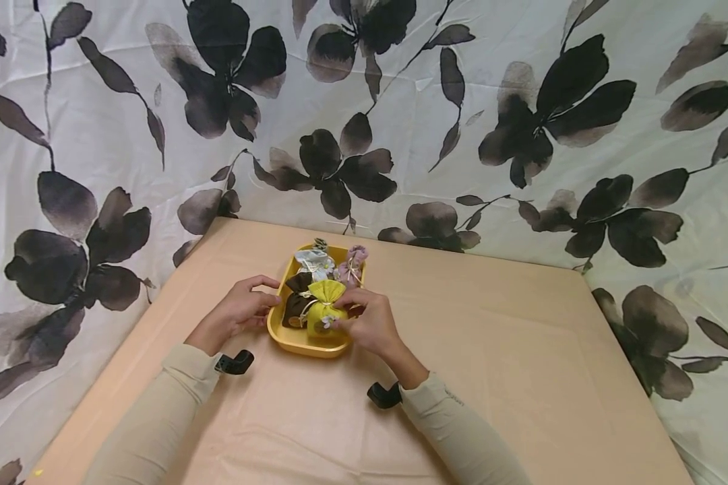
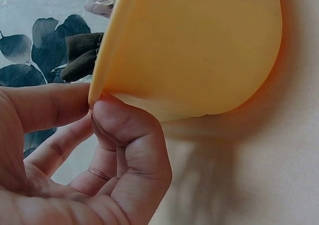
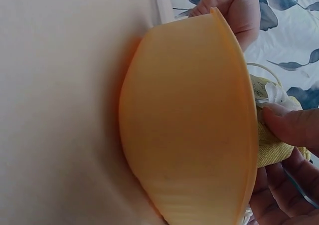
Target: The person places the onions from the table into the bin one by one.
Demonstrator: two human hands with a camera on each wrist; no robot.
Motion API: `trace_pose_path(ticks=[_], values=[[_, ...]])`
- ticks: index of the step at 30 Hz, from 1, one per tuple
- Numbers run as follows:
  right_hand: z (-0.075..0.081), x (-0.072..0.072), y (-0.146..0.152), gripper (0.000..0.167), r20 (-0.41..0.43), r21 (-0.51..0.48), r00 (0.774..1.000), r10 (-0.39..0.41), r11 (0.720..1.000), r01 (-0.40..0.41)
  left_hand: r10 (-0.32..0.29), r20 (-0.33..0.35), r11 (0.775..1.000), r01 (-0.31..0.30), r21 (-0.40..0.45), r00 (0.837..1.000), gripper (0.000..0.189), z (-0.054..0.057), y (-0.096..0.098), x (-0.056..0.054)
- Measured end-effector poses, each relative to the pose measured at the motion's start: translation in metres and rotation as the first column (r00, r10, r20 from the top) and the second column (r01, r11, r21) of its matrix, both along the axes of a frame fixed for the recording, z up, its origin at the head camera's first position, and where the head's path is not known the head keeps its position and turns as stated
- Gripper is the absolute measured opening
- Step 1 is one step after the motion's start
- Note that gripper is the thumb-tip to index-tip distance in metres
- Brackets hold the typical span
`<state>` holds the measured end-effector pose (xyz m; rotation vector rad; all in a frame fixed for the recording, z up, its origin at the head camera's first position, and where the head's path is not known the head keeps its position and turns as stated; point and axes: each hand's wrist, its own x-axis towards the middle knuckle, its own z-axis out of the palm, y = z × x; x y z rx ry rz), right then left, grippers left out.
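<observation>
A yellow plastic tray (image 1: 306,349) holds several small drawstring pouches. At its left side my left hand (image 1: 243,306) pinches the rim, thumb below and index finger above, as the left wrist view shows on the tray wall (image 2: 199,45). My right hand (image 1: 373,323) grips a bright yellow pouch (image 1: 323,311) with a white flower at the tray's near right. In the right wrist view the thumb presses on the yellow pouch (image 3: 273,152) just beyond the rim. Beside it lies a dark brown pouch (image 1: 294,310). Behind are a silvery pouch (image 1: 313,261) and a pink pouch (image 1: 354,259).
The tray stands on a table with a peach-coloured cover (image 1: 491,350). A white cloth with dark flowers (image 1: 437,135) hangs behind and along both sides. Black wrist-camera mounts (image 1: 235,362) stick out from both beige sleeves.
</observation>
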<state>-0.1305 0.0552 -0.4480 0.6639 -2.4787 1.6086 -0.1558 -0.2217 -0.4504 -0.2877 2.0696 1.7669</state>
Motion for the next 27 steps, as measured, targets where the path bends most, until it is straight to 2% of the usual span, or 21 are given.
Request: trace_pose_path(ticks=[14, 27], values=[[-0.0024, 0.0036, 0.0003, 0.027, -0.038, 0.014, 0.999, -0.006, 1.000, 0.007, 0.003, -0.002, 1.000, -0.003, 0.007, 1.000, 0.048, -0.0014, -0.0002, -0.0001], [-0.0070, 0.0048, -0.0038, 0.025, -0.177, 0.125, 0.984, 0.029, 0.992, -0.007, 0.003, -0.007, 1.000, -0.003, 0.002, 1.000, 0.046, -0.0011, 0.0002, 0.0018]])
